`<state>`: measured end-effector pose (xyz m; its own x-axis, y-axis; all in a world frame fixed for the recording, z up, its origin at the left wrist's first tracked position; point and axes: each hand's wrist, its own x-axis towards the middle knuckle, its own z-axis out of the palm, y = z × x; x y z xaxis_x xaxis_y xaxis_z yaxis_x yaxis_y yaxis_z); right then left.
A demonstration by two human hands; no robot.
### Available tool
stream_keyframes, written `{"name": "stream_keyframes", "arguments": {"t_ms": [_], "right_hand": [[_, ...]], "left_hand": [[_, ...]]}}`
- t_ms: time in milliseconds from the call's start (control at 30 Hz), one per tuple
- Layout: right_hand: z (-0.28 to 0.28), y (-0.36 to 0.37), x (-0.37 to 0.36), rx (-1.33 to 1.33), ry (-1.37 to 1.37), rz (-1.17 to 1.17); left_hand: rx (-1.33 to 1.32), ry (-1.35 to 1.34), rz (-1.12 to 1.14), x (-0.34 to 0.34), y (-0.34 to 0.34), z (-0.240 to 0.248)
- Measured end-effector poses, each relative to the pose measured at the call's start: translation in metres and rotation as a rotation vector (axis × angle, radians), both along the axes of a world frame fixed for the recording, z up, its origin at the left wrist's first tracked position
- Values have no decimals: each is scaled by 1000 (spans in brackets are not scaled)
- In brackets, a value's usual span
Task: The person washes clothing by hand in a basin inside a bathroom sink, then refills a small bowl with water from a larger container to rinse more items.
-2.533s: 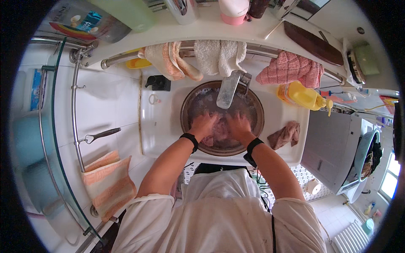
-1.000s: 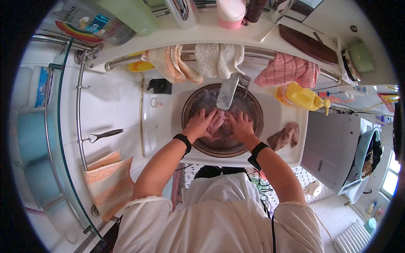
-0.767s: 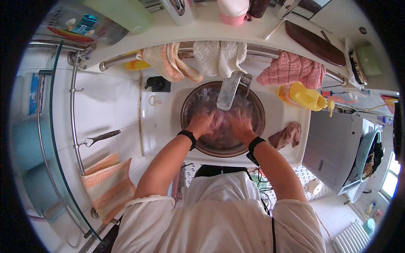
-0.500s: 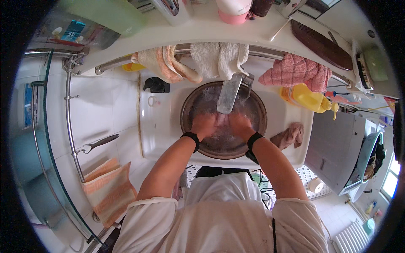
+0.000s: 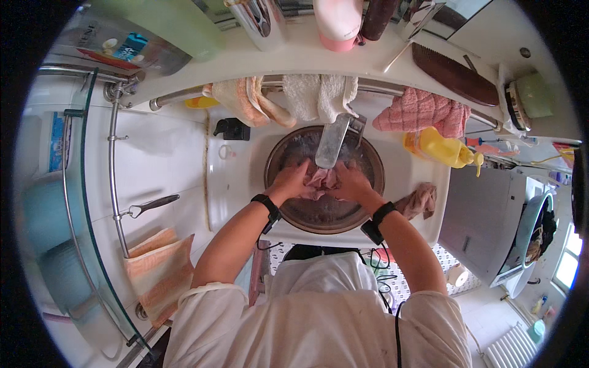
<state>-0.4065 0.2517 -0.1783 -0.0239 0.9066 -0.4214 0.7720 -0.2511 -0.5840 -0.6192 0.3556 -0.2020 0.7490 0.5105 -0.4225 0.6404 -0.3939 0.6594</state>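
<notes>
Pink cloth: it lies bunched in the basin [image 5: 325,230], between the person's two hands; the pink cloth [image 5: 322,179] sits just below the tip of the spout [image 5: 332,146], its folds showing at the top of the water [image 5: 322,213].
Left hand: the left hand [image 5: 293,181] has its fingers bent and clamped on the left side of the bundle; its underside is hidden.
Right hand: the right hand [image 5: 352,183] mirrors it, fingers clamped on the right side; how tightly either hand squeezes, one cannot tell.
Just changed: half a second ago both hands were blurred and little of the cloth showed between them; now the fingers are sharper and the folds stand out; for the washing this seems to mean that the cloth is gathered and under control of both hands.
Sink: the white sink [image 5: 238,178] carries the basin, near its front edge; a brown cloth [image 5: 419,201] lies by the front right corner; a yellow bottle [image 5: 443,148] lies toward the rear right corner; a black holder [image 5: 233,129] is near the rear left corner, a pale ring [image 5: 225,151] just in front of it.
</notes>
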Motion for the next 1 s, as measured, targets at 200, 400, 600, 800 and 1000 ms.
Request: {"name": "stream_keyframes", "arguments": {"t_ms": [200,400,600,800,1000], "right_hand": [[41,-8,8,353,-68,-85],[44,-39,9,411,9,-112],[32,-40,14,314,-71,-225],[22,-25,17,283,-444,11],[-21,-35,-13,48,-584,143]], "left_hand": [[392,-107,37,8,0,68],[211,-218,119,-11,-18,72],[269,-78,211,-16,-13,47],[354,190,15,-6,2,52],[363,248,-80,9,-23,34]]}}
